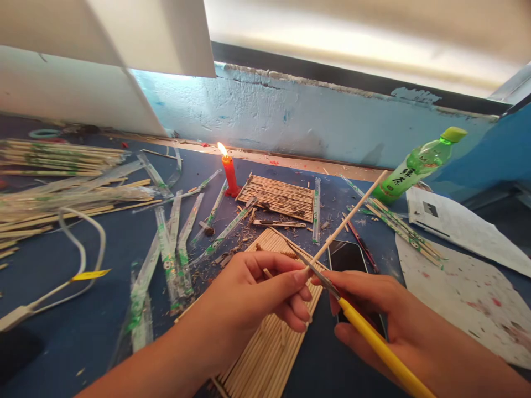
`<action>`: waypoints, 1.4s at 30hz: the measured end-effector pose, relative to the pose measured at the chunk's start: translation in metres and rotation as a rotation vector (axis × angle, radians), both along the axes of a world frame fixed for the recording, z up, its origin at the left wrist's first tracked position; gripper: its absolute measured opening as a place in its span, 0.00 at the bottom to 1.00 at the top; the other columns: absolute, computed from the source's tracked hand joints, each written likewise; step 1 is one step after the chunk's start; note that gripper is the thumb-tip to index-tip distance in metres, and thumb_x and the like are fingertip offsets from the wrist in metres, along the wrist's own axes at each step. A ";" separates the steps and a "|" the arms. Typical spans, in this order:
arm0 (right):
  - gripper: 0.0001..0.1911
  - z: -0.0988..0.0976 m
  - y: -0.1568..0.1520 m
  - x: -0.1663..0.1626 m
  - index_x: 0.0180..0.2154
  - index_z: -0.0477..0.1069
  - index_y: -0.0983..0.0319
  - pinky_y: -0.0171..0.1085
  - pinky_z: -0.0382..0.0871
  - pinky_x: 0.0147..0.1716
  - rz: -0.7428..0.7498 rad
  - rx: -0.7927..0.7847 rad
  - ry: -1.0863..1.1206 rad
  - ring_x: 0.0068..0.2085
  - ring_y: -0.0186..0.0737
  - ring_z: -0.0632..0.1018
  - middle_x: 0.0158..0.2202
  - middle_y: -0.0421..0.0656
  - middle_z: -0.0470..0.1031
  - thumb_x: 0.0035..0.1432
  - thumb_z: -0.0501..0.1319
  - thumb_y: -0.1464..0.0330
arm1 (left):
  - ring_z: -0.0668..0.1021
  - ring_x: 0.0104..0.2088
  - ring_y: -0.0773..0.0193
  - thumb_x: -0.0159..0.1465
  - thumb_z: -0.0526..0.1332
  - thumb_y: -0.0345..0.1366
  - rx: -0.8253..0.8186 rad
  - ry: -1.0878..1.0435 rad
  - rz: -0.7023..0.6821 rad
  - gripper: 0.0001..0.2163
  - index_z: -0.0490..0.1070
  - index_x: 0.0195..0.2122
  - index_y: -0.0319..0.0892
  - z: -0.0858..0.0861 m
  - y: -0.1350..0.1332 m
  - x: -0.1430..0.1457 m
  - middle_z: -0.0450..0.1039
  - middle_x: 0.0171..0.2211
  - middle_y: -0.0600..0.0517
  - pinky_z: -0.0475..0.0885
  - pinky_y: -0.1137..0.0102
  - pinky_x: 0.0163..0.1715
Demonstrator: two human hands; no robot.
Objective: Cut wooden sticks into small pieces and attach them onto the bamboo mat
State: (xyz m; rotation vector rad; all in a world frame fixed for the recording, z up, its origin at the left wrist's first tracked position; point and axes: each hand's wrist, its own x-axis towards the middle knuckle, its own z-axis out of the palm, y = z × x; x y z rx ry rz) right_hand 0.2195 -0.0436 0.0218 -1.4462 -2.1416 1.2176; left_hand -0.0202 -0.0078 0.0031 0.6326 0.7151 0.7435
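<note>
My left hand (274,287) is closed, pinching the lower end of a wooden chopstick (352,213) between thumb and fingers. The chopstick slants up to the right. A short stick piece (283,335) shows below the left fingers; whether they hold it I cannot tell. In my right hand (373,309) is a knife with a yellow handle (373,337), its pointed metal blade crossing the chopstick near the left fingertips. Beneath both hands lies a panel of chopsticks (265,359) set side by side, partly hidden by the left hand and forearm.
A lit red candle (229,176) stands near a smaller stick panel (277,198) with dark marks. Torn wrappers (169,260) and bundled chopsticks (53,157) lie left, near a white cable (102,243). Rightward are a phone (347,255), a green tea bottle (415,168) and papers (460,293).
</note>
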 end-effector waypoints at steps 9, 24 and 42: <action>0.22 0.008 0.002 -0.013 0.57 0.76 0.53 0.28 0.71 0.32 0.029 -0.016 0.073 0.33 0.35 0.78 0.35 0.35 0.80 0.63 0.63 0.74 | 0.80 0.23 0.73 0.65 0.71 0.35 -0.033 -0.049 -0.021 0.09 0.82 0.30 0.36 -0.001 -0.003 0.000 0.80 0.27 0.51 0.78 0.80 0.25; 0.26 0.021 0.004 -0.023 0.61 0.74 0.53 0.32 0.78 0.31 0.026 0.005 0.072 0.35 0.42 0.83 0.44 0.41 0.84 0.61 0.66 0.70 | 0.79 0.21 0.72 0.62 0.75 0.38 0.016 0.061 0.035 0.10 0.81 0.29 0.37 0.004 -0.001 -0.001 0.81 0.22 0.52 0.76 0.80 0.25; 0.24 0.013 0.000 -0.019 0.61 0.73 0.53 0.34 0.78 0.33 -0.002 0.155 -0.008 0.37 0.45 0.83 0.43 0.43 0.84 0.64 0.62 0.70 | 0.83 0.26 0.70 0.65 0.72 0.38 0.002 0.021 0.011 0.08 0.84 0.32 0.39 0.004 -0.003 0.000 0.83 0.28 0.51 0.78 0.81 0.28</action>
